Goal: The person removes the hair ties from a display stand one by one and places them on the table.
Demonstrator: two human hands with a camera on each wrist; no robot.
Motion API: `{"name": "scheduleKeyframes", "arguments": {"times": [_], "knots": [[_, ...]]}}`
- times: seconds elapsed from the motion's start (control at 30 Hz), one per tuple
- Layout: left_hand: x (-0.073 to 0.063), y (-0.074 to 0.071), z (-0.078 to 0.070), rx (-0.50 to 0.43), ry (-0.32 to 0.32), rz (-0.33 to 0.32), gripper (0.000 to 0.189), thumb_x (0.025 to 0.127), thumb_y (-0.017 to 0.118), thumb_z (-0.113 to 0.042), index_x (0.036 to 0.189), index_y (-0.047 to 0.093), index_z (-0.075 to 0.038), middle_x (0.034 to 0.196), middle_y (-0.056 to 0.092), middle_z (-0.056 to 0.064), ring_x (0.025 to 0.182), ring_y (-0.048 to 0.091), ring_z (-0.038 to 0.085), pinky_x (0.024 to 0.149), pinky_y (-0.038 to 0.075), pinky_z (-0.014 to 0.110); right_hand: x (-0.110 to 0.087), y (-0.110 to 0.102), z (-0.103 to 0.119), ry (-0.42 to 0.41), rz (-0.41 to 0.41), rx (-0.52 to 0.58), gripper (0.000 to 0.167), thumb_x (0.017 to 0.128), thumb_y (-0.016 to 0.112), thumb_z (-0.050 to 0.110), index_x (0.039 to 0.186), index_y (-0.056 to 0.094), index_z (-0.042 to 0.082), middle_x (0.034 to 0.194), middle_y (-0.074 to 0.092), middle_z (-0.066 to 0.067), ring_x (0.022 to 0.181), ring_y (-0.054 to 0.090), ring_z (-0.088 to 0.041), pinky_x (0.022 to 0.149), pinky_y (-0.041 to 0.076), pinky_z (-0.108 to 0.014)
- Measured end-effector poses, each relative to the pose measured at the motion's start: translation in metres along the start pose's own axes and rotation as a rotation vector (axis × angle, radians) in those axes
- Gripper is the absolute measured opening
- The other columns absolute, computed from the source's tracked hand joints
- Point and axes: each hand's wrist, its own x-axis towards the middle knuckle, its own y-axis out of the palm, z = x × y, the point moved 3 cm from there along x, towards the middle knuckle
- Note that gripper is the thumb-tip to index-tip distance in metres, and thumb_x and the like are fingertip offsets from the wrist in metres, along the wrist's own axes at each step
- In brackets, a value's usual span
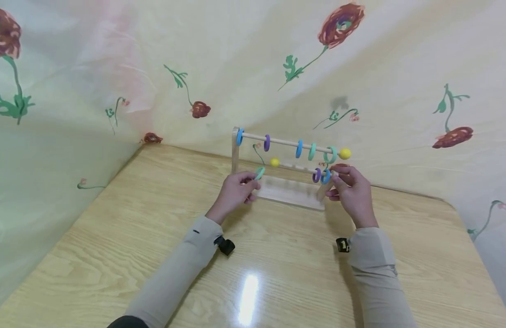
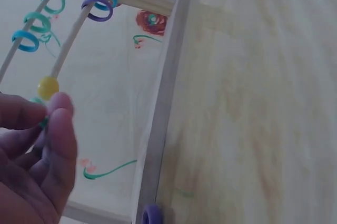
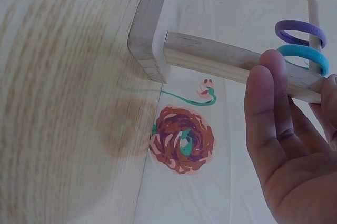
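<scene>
A small wooden rack with two rods stands on the table. My left hand pinches a green hair tie between thumb and fingers, just off the yellow ball at the free end of the lower rod. My right hand holds the rack's right post near its top. Beside it, a purple hair tie and a blue hair tie hang on the lower rod. Several blue, purple and green hair ties hang along the upper rod, which ends in another yellow ball.
Behind the rack rises a flower-printed cloth, close to the table's back edge. A purple hair tie shows by the rack's base in the left wrist view. Light glares off the wooden tabletop in front.
</scene>
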Motion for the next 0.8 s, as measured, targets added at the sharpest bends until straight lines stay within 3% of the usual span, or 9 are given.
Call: {"name": "scheduleKeyframes", "arguments": {"times": [0.23, 0.43, 0.67, 0.8], "knots": [[-0.022, -0.004, 0.011, 0.226, -0.103, 0.097, 0.023, 0.101, 0.058, -0.005, 0.12, 0.07, 0.0, 0.091, 0.071, 0.015, 0.053, 0.06, 0.017, 0.051, 0.052, 0.026, 0.0, 0.0, 0.001, -0.007, 0.006, -0.011, 0.032, 0.106, 0.051, 0.009, 0.137, 0.052, -0.003, 0.14, 0.055, -0.019, 0.072, 0.07, -0.02, 0.066, 0.062, -0.032], [-0.033, -0.002, 0.025, 0.404, -0.183, 0.264, 0.02, 0.098, 0.057, -0.001, 0.112, 0.071, -0.003, 0.065, 0.063, 0.008, 0.045, 0.057, 0.015, 0.042, 0.046, 0.023, 0.0, -0.002, -0.001, 0.001, 0.013, -0.02, 0.033, 0.107, 0.051, 0.01, 0.137, 0.052, -0.001, 0.142, 0.054, -0.018, 0.073, 0.07, -0.021, 0.066, 0.062, -0.032], [-0.034, 0.0, 0.027, 0.386, -0.189, 0.336, 0.013, 0.097, 0.057, 0.001, 0.106, 0.066, -0.002, 0.059, 0.059, 0.007, 0.041, 0.051, 0.014, 0.039, 0.042, 0.021, 0.001, -0.002, 0.0, 0.0, 0.015, -0.025, 0.032, 0.107, 0.051, 0.01, 0.137, 0.053, -0.001, 0.141, 0.054, -0.019, 0.074, 0.071, -0.023, 0.067, 0.062, -0.032], [-0.035, 0.0, 0.028, 0.342, -0.22, 0.359, 0.018, 0.098, 0.058, -0.002, 0.116, 0.06, -0.002, 0.063, 0.06, 0.009, 0.041, 0.051, 0.015, 0.039, 0.043, 0.022, 0.001, -0.002, 0.0, -0.002, 0.016, -0.031, 0.032, 0.107, 0.051, 0.009, 0.137, 0.053, 0.0, 0.139, 0.055, -0.019, 0.074, 0.071, -0.023, 0.066, 0.062, -0.031]]}}
